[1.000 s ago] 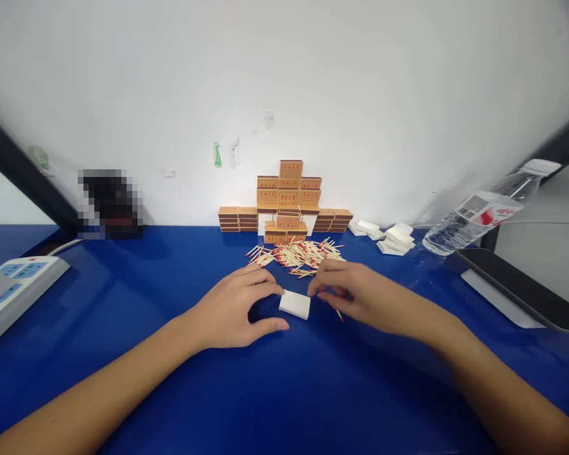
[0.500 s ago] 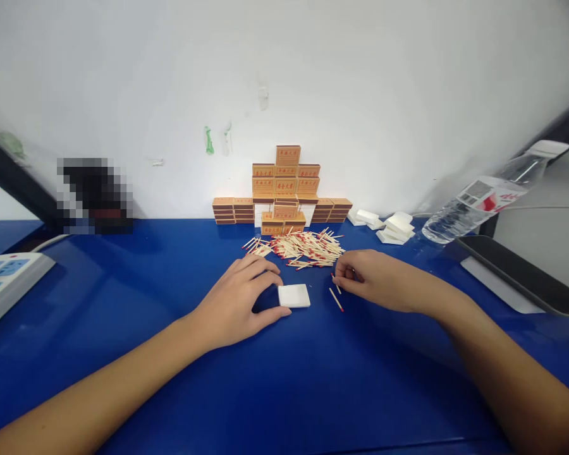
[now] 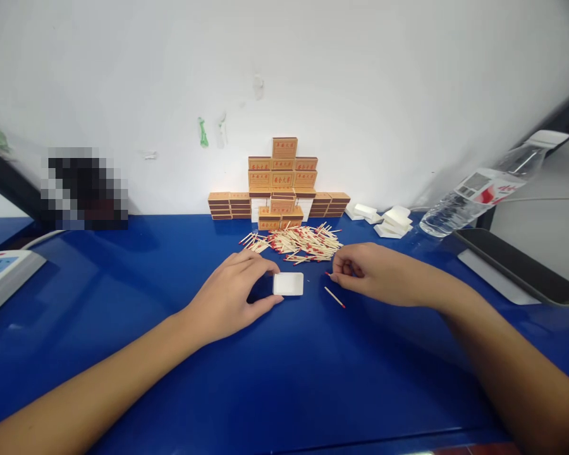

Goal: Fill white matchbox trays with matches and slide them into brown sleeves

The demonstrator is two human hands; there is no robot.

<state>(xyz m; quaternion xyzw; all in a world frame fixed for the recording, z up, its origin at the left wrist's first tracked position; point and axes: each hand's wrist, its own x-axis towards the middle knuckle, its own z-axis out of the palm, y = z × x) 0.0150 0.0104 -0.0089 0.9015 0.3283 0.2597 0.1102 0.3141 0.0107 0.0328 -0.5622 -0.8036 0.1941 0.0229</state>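
Note:
A small white tray [image 3: 288,284] lies on the blue table, with the thumb and fingers of my left hand [image 3: 237,294] closed on its left end. To its right, my right hand [image 3: 367,272] pinches a match [image 3: 329,274], whose red head sticks out to the left of the fingertips. One loose match [image 3: 334,297] lies on the table just below that hand. Behind the tray spreads a pile of red-tipped matches [image 3: 308,241].
Stacked matchboxes [image 3: 282,179] stand against the wall behind the pile. White trays [image 3: 393,221] lie at the back right, beside a tilted plastic bottle [image 3: 478,189] and a black phone [image 3: 521,265]. A power strip [image 3: 9,278] sits at the left edge.
My left hand has closed on the white tray, which is now turned slightly. My right hand has taken hold of the upper match. The view has shifted slightly.

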